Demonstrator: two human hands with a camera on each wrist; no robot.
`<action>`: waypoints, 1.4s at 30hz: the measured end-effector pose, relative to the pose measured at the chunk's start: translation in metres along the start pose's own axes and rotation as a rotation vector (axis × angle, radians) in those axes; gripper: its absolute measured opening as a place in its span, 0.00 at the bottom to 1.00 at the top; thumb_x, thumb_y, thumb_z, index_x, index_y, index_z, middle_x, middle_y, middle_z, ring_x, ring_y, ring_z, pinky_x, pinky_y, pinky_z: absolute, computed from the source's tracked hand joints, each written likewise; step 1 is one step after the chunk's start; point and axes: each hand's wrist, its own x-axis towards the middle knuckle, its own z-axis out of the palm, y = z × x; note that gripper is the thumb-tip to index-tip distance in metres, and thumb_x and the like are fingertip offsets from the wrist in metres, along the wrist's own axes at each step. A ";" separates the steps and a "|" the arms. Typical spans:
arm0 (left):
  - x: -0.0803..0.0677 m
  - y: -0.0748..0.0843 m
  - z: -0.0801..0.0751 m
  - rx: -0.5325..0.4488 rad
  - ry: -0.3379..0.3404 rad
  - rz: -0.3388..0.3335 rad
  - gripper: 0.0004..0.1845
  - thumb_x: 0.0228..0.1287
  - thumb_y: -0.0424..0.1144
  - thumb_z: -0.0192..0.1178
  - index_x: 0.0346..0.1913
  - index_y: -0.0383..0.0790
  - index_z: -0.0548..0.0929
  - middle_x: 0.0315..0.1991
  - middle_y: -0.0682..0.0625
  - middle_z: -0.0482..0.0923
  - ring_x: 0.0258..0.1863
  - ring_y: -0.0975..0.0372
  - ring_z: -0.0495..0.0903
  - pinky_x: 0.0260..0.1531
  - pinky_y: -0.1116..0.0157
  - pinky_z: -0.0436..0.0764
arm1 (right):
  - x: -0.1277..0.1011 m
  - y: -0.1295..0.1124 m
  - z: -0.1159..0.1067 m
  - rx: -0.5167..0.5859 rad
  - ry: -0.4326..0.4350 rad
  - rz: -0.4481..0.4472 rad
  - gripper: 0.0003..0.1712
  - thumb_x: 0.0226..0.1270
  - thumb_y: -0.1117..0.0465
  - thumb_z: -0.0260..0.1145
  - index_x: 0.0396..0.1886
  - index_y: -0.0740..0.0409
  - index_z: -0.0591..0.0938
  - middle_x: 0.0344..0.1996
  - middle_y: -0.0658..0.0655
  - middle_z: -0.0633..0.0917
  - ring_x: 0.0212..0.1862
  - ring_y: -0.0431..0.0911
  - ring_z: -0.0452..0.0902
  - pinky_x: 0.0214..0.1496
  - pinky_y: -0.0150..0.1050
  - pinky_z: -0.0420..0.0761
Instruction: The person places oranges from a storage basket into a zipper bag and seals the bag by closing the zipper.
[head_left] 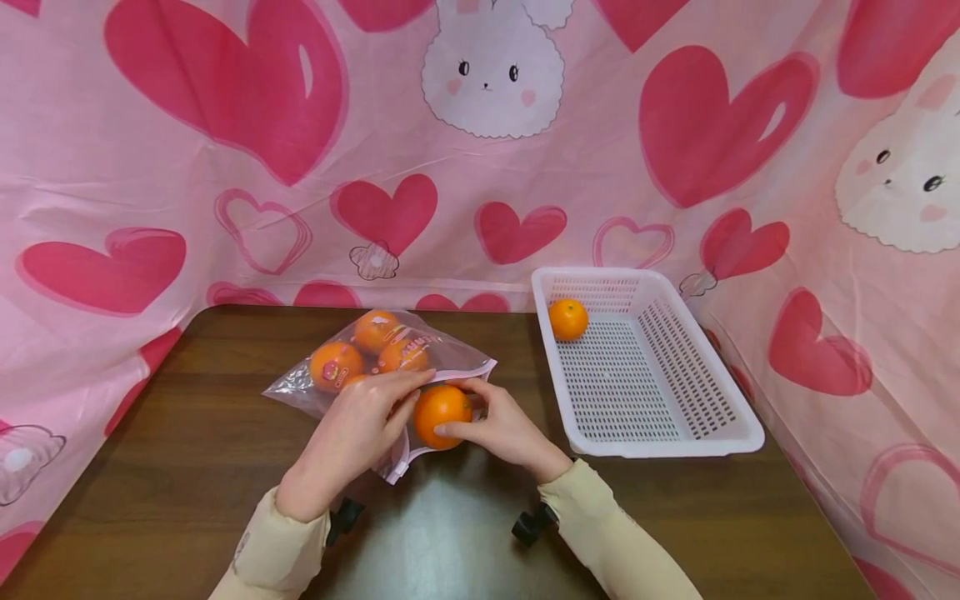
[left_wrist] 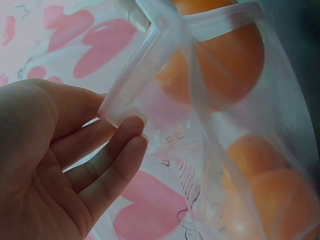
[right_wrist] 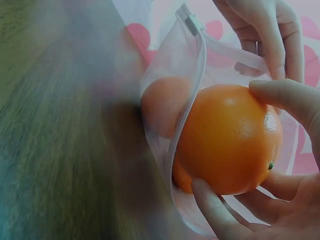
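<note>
My right hand [head_left: 510, 423] grips an orange [head_left: 441, 415] between thumb and fingers at the mouth of a clear zip bag [head_left: 457, 354]. In the right wrist view that orange [right_wrist: 230, 140] sits partly inside the bag's opening. My left hand [head_left: 356, 433] pinches the edge of the bag's mouth; the left wrist view shows the thumb and fingers [left_wrist: 132, 125] on the zip strip [left_wrist: 125, 90]. Several more oranges [head_left: 336, 367] lie inside the bag, seen through its printed film. A slider [right_wrist: 190, 22] shows at one end of the zip in the right wrist view.
To the right on the dark wooden table [head_left: 187, 417] stands a white perforated basket [head_left: 660, 446]. One orange [head_left: 568, 320] lies in its back left corner. Pink cloth with hearts and rabbits [head_left: 480, 167] hangs behind and at both sides.
</note>
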 end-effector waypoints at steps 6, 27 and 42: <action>0.000 0.002 -0.001 0.003 -0.008 -0.001 0.21 0.59 0.31 0.75 0.56 0.40 0.88 0.49 0.48 0.87 0.47 0.53 0.86 0.49 0.53 0.83 | 0.008 0.001 0.009 0.036 -0.038 0.023 0.36 0.61 0.53 0.77 0.67 0.57 0.77 0.56 0.51 0.83 0.54 0.48 0.79 0.56 0.43 0.80; -0.003 0.006 0.002 0.022 0.003 0.033 0.20 0.62 0.30 0.72 0.57 0.41 0.88 0.49 0.47 0.87 0.46 0.55 0.86 0.46 0.53 0.84 | 0.028 0.006 0.026 0.110 -0.187 -0.089 0.27 0.64 0.71 0.71 0.63 0.69 0.78 0.57 0.62 0.83 0.55 0.52 0.83 0.56 0.37 0.80; -0.001 0.008 0.002 0.001 0.006 0.053 0.20 0.62 0.26 0.69 0.57 0.40 0.88 0.49 0.48 0.87 0.48 0.56 0.86 0.48 0.53 0.83 | 0.039 0.007 0.047 0.042 -0.108 -0.216 0.24 0.64 0.71 0.72 0.60 0.68 0.81 0.52 0.62 0.86 0.50 0.47 0.85 0.56 0.35 0.80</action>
